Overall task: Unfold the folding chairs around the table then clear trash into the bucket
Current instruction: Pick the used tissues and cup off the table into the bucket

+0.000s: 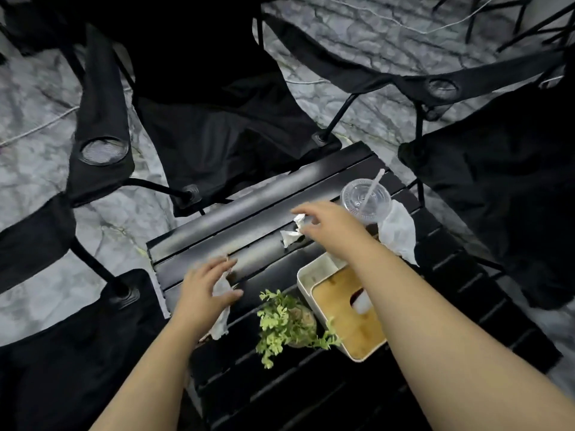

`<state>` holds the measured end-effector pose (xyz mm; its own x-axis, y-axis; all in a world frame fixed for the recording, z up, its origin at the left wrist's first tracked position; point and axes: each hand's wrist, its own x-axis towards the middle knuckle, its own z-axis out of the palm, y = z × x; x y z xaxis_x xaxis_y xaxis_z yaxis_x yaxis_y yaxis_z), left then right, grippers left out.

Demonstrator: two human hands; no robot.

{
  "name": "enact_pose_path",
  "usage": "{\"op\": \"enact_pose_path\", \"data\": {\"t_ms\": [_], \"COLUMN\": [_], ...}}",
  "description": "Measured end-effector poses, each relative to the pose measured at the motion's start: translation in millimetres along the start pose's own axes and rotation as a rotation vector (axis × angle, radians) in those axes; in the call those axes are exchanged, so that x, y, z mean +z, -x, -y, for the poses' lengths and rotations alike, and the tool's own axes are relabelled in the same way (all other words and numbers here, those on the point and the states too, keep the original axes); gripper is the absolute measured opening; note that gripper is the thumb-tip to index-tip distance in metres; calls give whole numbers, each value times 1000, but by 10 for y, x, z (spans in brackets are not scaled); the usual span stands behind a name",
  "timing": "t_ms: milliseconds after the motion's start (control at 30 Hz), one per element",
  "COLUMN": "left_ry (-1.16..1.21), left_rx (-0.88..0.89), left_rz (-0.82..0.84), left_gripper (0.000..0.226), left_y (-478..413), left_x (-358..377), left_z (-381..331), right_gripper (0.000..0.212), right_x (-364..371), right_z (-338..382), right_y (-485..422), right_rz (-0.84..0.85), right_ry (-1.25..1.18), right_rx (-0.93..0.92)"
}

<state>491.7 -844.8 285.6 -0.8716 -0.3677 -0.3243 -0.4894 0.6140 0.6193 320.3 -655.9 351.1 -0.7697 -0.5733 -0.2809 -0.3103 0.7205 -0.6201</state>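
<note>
Black folding chairs stand unfolded around a black slatted table (217, 225): one at the far side (199, 119), one on the right (504, 181), one at the lower left (71, 362). My left hand (205, 290) is shut on a white tissue (222, 318) near the table's left edge. My right hand (326, 222) hovers over a crumpled white tissue (291, 236) in the table's middle, with its fingers spread and just touching the paper. A clear plastic cup with lid and straw (365, 199) stands behind it, beside another white tissue (398, 231). No bucket is in view.
A small green plant (286, 321) and a white tissue box with a wooden lid (345, 315) sit on the table between my arms. The ground is grey stone, with thin cables (37, 129) running across it. More chair legs show at the top right.
</note>
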Motion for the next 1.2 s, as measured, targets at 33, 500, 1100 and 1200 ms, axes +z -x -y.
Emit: {"op": "enact_pose_path", "data": {"t_ms": [33, 500, 1100, 1200], "left_ry": [-50, 238, 653, 619], "left_rx": [-21, -45, 284, 304], "left_rz": [56, -199, -24, 82], "left_gripper": [62, 30, 23, 29], "left_y": [-36, -278, 1539, 2032], "left_x": [51, 160, 334, 886], "left_z": [81, 201, -1963, -2158], "right_gripper": [41, 16, 28, 29], "right_x": [70, 421, -642, -580], "right_z": [-35, -259, -627, -966], "right_y": [-146, -616, 2630, 3441], "right_rz": [69, 70, -291, -353], "right_ry": [98, 185, -503, -575], "right_rx": [12, 74, 223, 339]}}
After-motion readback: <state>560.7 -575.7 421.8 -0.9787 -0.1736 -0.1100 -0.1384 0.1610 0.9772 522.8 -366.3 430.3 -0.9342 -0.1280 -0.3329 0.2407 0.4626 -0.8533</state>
